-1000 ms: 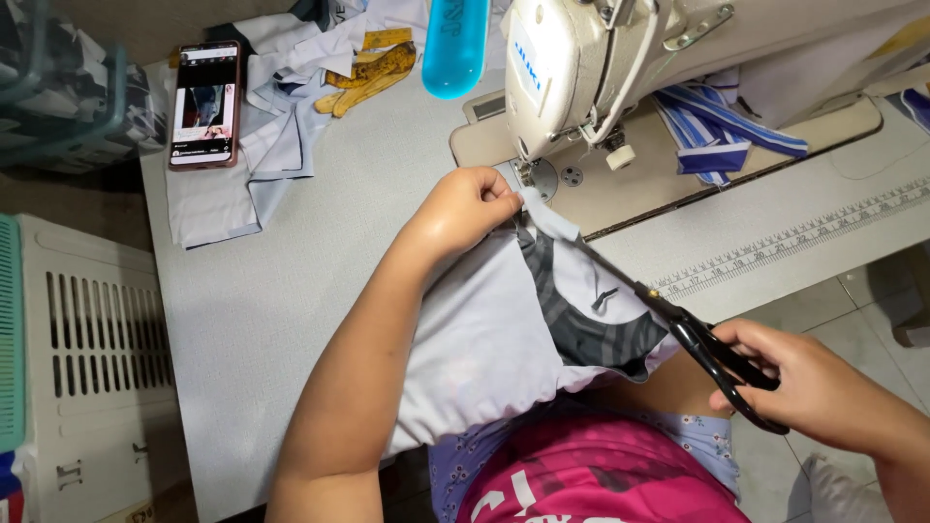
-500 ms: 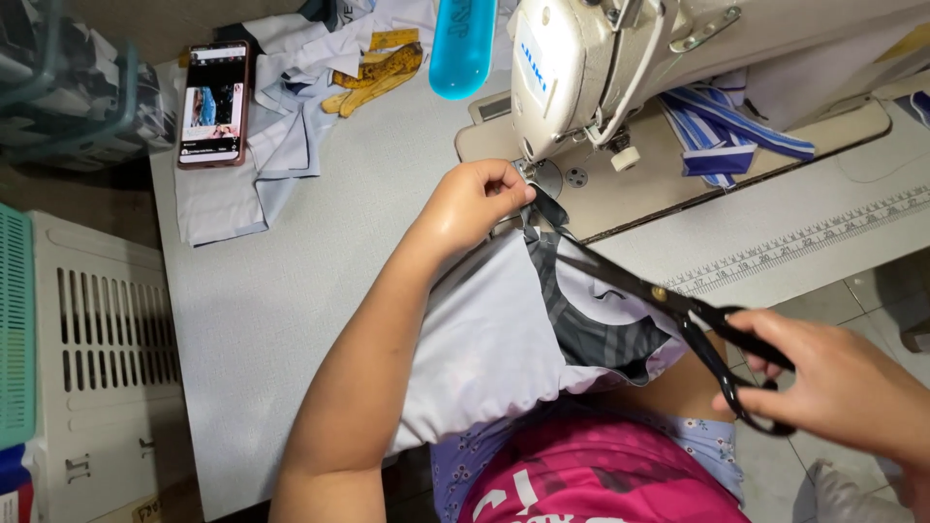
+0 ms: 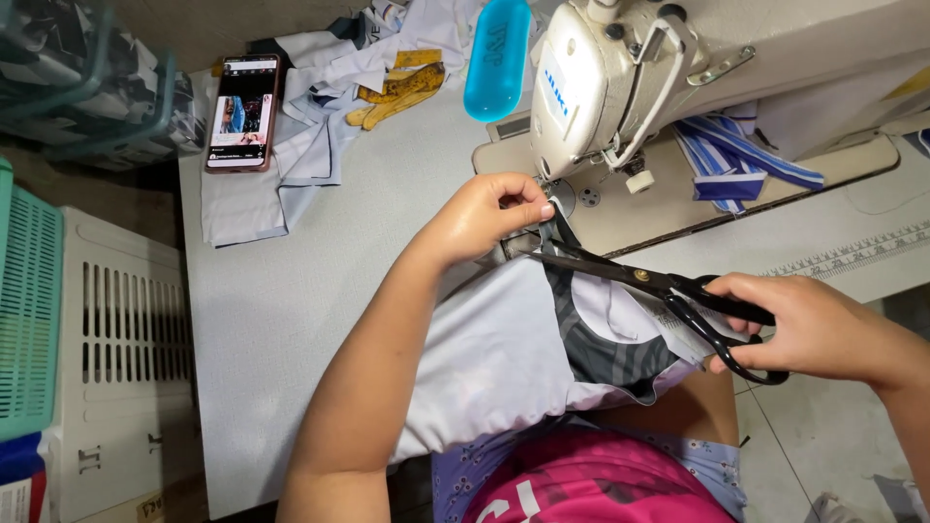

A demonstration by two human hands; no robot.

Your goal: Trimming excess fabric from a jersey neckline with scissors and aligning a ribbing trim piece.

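Scissors (image 3: 668,291) sit clamped in the right hand (image 3: 814,329), blades reaching toward the sewing machine (image 3: 601,87). Left hand (image 3: 484,218) pinches shut on the grey garment (image 3: 513,339), which drapes from the worktop (image 3: 291,291) edge to the lap.

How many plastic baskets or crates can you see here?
3: a dark teal crate top left, a green basket at the left edge, a white slatted crate beside it. Others may lie out of view.
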